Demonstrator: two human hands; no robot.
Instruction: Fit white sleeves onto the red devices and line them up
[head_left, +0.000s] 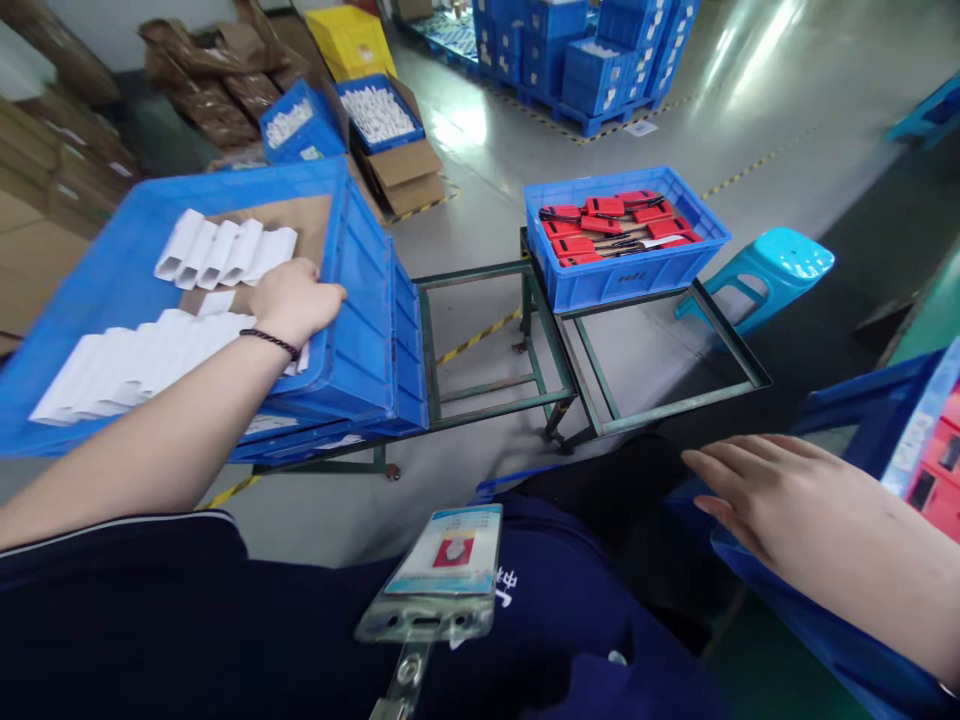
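Overlapping the right wall (367,290) of the upper blue crate (67,270), the left grip (296,300) is curled; whether it is clamped on that wall or on a tube cannot be told. The rear row of white rectangular tubes (219,252) lies immediately left of the left grip. The front row (105,370) lies nearer the torso, partly hidden by the forearm (172,430). The right grip (780,500) is unclamped, fingers extended, beside the right-hand crate (911,430) holding red cases (943,455).
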